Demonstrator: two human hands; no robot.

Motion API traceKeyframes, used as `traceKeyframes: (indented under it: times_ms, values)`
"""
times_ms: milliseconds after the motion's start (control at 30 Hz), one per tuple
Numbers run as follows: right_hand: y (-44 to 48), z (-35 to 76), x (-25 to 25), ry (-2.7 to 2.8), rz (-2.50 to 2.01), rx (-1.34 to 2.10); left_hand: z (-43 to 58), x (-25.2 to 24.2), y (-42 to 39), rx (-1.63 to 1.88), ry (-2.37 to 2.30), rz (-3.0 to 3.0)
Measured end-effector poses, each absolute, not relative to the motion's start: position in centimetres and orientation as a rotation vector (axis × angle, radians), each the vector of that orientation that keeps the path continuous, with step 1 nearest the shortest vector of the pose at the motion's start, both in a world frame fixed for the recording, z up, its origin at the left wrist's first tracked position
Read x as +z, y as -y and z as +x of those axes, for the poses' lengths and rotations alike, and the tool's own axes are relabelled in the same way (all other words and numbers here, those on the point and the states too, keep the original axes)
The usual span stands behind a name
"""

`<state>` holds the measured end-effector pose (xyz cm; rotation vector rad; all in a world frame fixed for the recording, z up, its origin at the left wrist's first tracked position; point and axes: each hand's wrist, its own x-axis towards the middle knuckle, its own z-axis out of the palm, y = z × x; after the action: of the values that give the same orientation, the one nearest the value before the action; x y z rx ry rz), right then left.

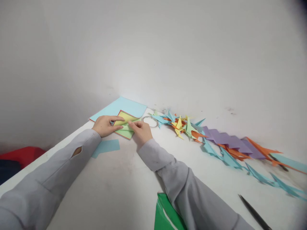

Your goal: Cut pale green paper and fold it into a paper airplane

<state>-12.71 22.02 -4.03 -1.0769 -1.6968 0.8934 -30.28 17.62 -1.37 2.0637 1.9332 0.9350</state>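
My left hand (105, 125) and my right hand (142, 131) both rest on a folded light green paper piece (125, 122), fingers pinched along its creases. The piece lies on top of a small stack of coloured square sheets (124, 132), green and yellow on top with a red edge showing. Both arms wear grey sleeves and reach forward over a white table (115, 179).
A large light blue sheet (122, 107) lies behind the stack against the white wall. A metal ring (150, 120) sits beside my right hand. Several folded paper shapes (216, 140) run along the wall to the right. A blue scrap (106, 147), green paper (165, 214) and a dark blade (254, 212) lie nearer.
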Motion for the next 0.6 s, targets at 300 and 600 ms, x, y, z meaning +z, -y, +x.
traceKeyframes:
  times_ms: [300,600]
  values:
    - [-21.0,-11.9,-3.7,1.769,-1.02,0.818,-30.1,-1.3,-17.3,0.957,-1.905,2.244]
    - [-19.8,-12.2,-3.2,1.7,-1.05,0.931,-30.5,-1.9,-18.4,1.141,-1.714,2.064]
